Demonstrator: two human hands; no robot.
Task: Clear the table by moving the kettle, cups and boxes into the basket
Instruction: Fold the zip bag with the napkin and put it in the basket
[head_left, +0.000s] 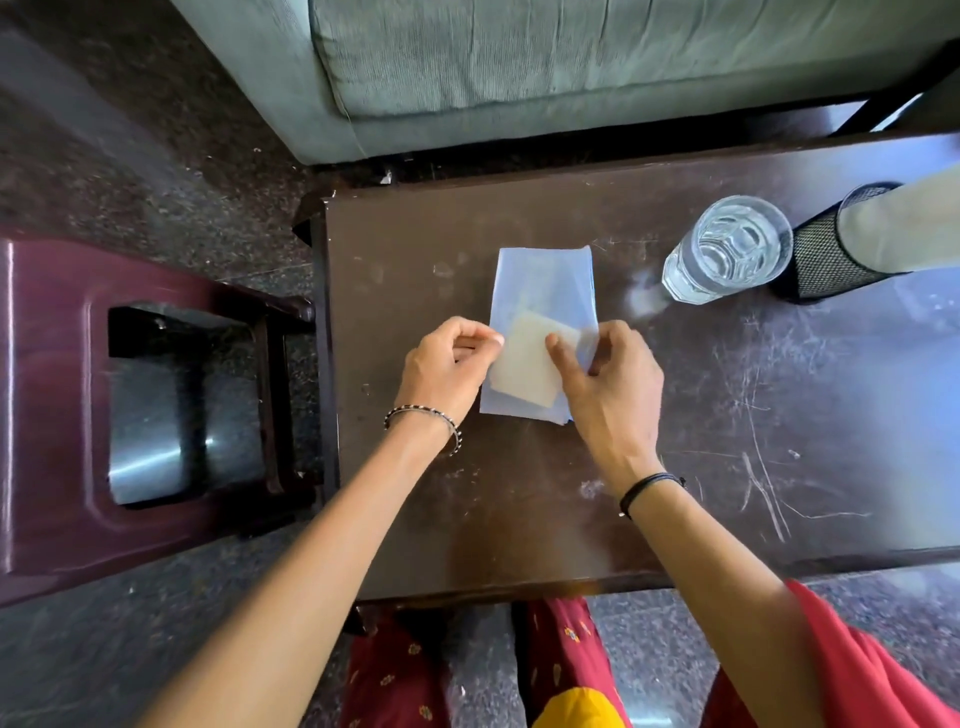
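Head view is showing a clear glass (727, 249) standing upright on the table (519, 519) in the upper right of the frame, holding what looks like water. It is sitting just beside a black mesh holder (826, 260), which is leaning toward the right edge with a pale roll (904, 228) sticking out of it.

Left of the glass, at the centre of the frame, a pale blue sheet (540, 280) is lying flat on the table with a cream square (524, 364) resting on its lower half. The left hand (447, 364) is curling its fingers and pinching the sheet's left edge between thumb and forefinger. The right hand (608, 374) is gripping the sheet's right edge, with its thumb lying on the cream square.

A beaded bracelet (423, 418) is circling the left wrist and a black cord (649, 488) the right.

A grey-green sofa (519, 67) is filling the top of the frame beyond the table, and a maroon plastic stool (52, 405) is standing on the speckled floor (156, 156) at the left.
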